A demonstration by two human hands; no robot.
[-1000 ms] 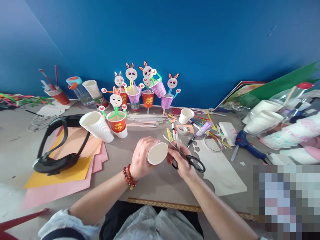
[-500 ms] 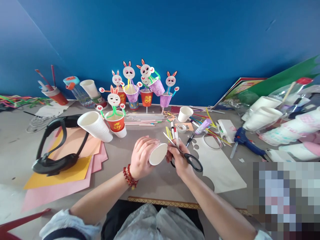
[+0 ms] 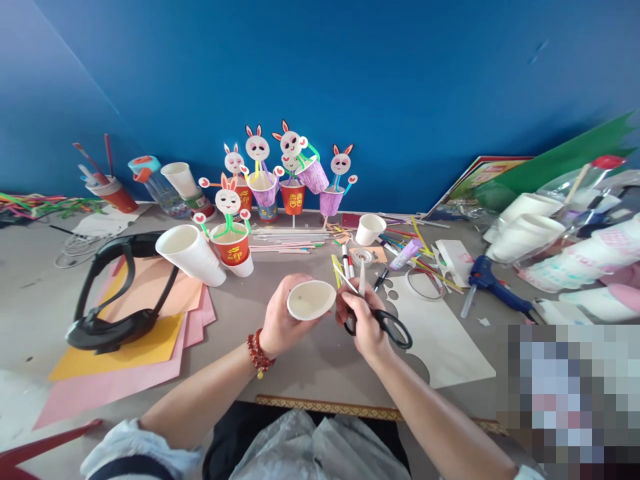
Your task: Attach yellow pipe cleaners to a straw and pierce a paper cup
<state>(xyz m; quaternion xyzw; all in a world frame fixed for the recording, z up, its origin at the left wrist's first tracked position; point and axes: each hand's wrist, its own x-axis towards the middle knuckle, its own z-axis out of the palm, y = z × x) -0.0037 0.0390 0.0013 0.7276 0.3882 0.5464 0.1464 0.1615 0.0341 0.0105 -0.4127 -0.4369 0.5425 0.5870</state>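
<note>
My left hand (image 3: 278, 323) is wrapped round a white paper cup (image 3: 311, 301), its open mouth tilted up toward me. A small dark spot shows inside the cup. In my right hand (image 3: 369, 325) is a pair of black-handled scissors (image 3: 362, 280), blades parted and pointing away from me. The scissors are beside the cup and apart from its rim. Just beyond my hands lie markers (image 3: 345, 257) and a roll of clear tape (image 3: 362, 256). Under my right forearm is a white paper sheet (image 3: 445, 340) with round cut-outs along its edge.
Several rabbit-faced cup figures (image 3: 233, 251) stand at the back by the blue wall. Left are stacked paper cups (image 3: 193, 257), a black headset (image 3: 117, 327) and coloured paper (image 3: 120, 393). A blue glue gun (image 3: 487, 277) and bagged cups (image 3: 530, 233) lie right.
My left hand has turned the cup, so its inside now faces up toward me instead of its flat base. The scissors' blades have spread wider in my right hand.
</note>
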